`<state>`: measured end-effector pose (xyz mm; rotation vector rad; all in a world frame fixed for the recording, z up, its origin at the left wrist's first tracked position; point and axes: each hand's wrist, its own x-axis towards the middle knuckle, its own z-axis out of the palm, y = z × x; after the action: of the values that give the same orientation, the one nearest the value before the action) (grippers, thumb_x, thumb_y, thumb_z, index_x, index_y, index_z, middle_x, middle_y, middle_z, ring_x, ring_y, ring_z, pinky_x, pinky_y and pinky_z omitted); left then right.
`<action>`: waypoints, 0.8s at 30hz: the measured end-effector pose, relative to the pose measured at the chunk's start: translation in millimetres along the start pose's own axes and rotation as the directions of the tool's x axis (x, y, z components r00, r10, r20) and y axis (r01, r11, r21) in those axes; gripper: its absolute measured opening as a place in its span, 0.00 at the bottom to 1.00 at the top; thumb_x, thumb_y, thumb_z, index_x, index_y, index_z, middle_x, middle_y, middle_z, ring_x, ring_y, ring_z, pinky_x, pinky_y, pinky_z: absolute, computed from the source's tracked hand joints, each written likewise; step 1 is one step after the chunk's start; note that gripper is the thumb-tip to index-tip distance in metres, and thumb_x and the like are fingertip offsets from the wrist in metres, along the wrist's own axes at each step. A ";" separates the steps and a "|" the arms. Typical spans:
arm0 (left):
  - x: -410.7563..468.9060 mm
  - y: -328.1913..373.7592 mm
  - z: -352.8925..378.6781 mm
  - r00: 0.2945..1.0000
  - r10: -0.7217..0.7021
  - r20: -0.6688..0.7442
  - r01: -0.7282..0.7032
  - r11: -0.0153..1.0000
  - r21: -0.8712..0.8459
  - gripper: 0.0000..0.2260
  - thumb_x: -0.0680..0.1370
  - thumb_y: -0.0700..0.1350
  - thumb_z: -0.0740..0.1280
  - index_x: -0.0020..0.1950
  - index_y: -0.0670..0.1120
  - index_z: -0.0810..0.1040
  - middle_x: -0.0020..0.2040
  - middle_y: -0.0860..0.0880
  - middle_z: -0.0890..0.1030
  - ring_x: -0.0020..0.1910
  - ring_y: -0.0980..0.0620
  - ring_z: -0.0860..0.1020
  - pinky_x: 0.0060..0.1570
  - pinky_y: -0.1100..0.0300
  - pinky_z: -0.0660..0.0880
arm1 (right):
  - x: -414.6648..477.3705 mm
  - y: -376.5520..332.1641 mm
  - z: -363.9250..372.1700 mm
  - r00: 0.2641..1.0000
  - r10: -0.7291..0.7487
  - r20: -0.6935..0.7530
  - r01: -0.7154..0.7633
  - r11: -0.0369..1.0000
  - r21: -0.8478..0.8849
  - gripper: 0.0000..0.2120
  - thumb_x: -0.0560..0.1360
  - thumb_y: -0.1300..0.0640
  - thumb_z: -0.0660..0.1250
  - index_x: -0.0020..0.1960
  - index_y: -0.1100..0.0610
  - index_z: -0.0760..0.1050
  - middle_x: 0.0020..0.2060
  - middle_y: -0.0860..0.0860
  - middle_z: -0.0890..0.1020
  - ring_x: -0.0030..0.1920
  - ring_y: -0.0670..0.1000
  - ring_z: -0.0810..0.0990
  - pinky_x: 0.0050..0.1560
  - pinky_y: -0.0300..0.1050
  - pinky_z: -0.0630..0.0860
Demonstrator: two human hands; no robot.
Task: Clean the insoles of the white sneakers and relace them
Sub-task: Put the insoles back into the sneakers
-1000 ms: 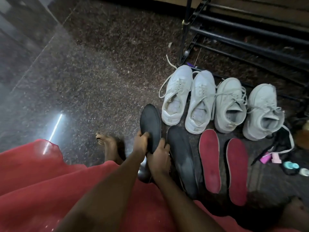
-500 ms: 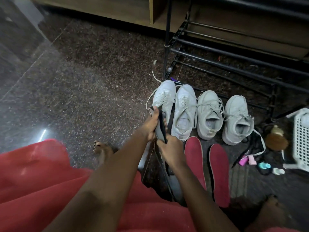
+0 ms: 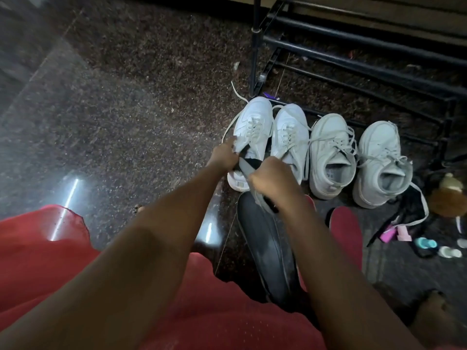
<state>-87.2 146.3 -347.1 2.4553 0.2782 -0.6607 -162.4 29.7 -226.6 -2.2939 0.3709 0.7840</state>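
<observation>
Several white sneakers stand in a row on the floor. My left hand (image 3: 225, 154) grips the opening of the leftmost sneaker (image 3: 252, 127). My right hand (image 3: 269, 176) grips a black insole (image 3: 249, 164) whose front end sits inside that sneaker's opening. A second black insole (image 3: 265, 248) lies on the floor below my hands. A red insole (image 3: 345, 233) lies to the right, and another red one is mostly hidden behind my right arm. The two right sneakers (image 3: 331, 157) have loose laces.
A black metal shoe rack (image 3: 353, 54) stands behind the sneakers. Small items, a pink object (image 3: 389, 234), little bottles (image 3: 427, 242) and a brown soft toy (image 3: 448, 195), lie at the right. My red garment (image 3: 50, 261) covers my lap. The speckled floor extends left.
My hands lifted the black insole from the floor beside its mate, carried it up to the leftmost sneaker and pushed its front end into the opening. The camera view shifted.
</observation>
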 end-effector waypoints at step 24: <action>19.8 17.4 49.2 0.895 0.446 -0.008 -0.339 0.690 0.640 0.29 0.77 0.30 0.58 0.75 0.47 0.55 0.72 0.36 0.59 0.61 0.35 0.70 0.54 0.46 0.74 | -41.0 68.7 -73.4 0.995 -0.038 -0.092 0.036 0.999 -0.024 0.13 0.68 0.58 0.67 0.32 0.67 0.72 0.24 0.58 0.69 0.25 0.51 0.67 0.27 0.40 0.60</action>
<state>-83.9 104.5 -384.0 3.0676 -0.5009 -0.3894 -193.7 -68.5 -192.6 -2.3571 0.3622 0.6681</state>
